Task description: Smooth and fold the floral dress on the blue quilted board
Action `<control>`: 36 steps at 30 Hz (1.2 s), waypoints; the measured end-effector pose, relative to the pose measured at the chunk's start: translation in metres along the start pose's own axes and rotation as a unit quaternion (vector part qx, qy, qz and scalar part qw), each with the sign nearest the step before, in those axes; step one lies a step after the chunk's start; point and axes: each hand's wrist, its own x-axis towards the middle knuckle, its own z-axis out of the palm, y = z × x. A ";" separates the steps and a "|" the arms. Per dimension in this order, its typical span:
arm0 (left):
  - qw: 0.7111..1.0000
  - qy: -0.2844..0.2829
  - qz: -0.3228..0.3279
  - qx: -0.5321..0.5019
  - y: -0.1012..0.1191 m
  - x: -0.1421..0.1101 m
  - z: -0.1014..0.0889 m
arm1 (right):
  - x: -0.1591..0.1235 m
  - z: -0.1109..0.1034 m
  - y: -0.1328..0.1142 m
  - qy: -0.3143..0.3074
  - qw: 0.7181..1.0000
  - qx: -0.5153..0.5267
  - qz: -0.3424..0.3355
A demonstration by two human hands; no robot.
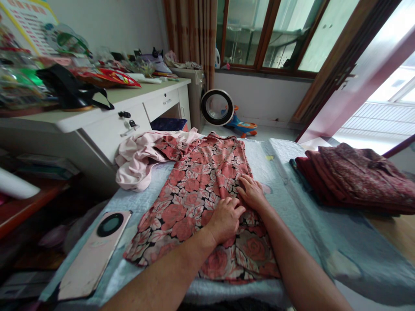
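A floral garment (191, 203), coral roses on black with pale leaves, lies spread on a light blue cloth (279, 203). Its collar points away from me, and one sleeve is stretched out to the left. My left hand (226, 217) rests on the middle of the garment, fingers bent and slightly apart, touching the fabric. Just beyond it, my right hand (252, 192) lies along the garment's right edge with its fingers spread. Both thumbs are partly hidden. Under the floral sleeve sits a crumpled pale pink garment (138, 162).
Folded dark red clothes (356, 177) are stacked at the right. A pale phone-like device (94, 257) with a round black camera ring lies front left. A cluttered white desk (129, 101) runs along the left. Behind are an open round washer door (217, 107) and a blue-orange ride-on toy (241, 124).
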 end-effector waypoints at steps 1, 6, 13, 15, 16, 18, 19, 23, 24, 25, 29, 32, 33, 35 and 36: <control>1.000 -0.001 0.000 -0.001 0.000 0.000 0.000 | 0.000 0.000 0.000 0.000 1.000 -0.004 0.003; 1.000 -0.001 0.000 -0.002 0.000 0.000 -0.001 | -0.001 -0.003 0.001 0.005 1.000 -0.021 0.021; 1.000 -0.007 -0.003 0.000 0.000 0.000 -0.001 | 0.000 -0.005 0.000 0.009 0.999 -0.021 0.028; 1.000 -0.007 -0.001 0.002 0.000 0.000 -0.002 | 0.000 -0.006 -0.001 0.011 1.000 -0.013 0.026; 1.000 -0.008 0.000 0.003 0.000 0.000 -0.002 | 0.000 -0.007 -0.002 0.011 1.000 -0.007 0.023; 1.000 -0.013 -0.002 0.002 0.000 0.000 -0.003 | 0.000 -0.007 -0.003 0.007 1.000 0.003 0.015; 1.000 -0.016 -0.003 0.002 0.001 0.000 -0.003 | 0.000 -0.008 -0.003 0.005 1.000 0.007 0.012; 1.000 -0.020 -0.006 -0.001 0.001 0.000 -0.003 | 0.001 -0.007 -0.002 -0.002 1.000 -0.001 0.012; 1.000 -0.017 -0.006 -0.002 0.001 0.000 -0.003 | 0.001 -0.007 -0.002 -0.003 1.000 -0.007 0.015; 1.000 -0.015 -0.005 -0.003 0.001 0.000 -0.003 | 0.001 -0.007 -0.002 -0.005 1.000 -0.014 0.017; 1.000 -0.002 0.001 -0.002 0.001 0.000 -0.001 | 0.000 -0.007 -0.002 -0.007 0.999 -0.033 0.029; 1.000 0.006 0.004 -0.002 0.000 0.000 0.000 | -0.001 -0.008 -0.001 -0.002 0.999 -0.028 0.029; 1.000 0.007 0.005 -0.003 0.000 0.000 0.000 | -0.001 -0.008 -0.001 0.005 0.999 -0.022 0.027; 1.000 0.005 0.003 -0.001 -0.001 0.000 0.000 | -0.001 -0.008 0.000 0.030 0.999 -0.003 0.019; 1.000 0.002 0.002 0.001 -0.001 0.000 0.000 | 0.000 -0.009 0.000 0.046 0.999 0.008 0.012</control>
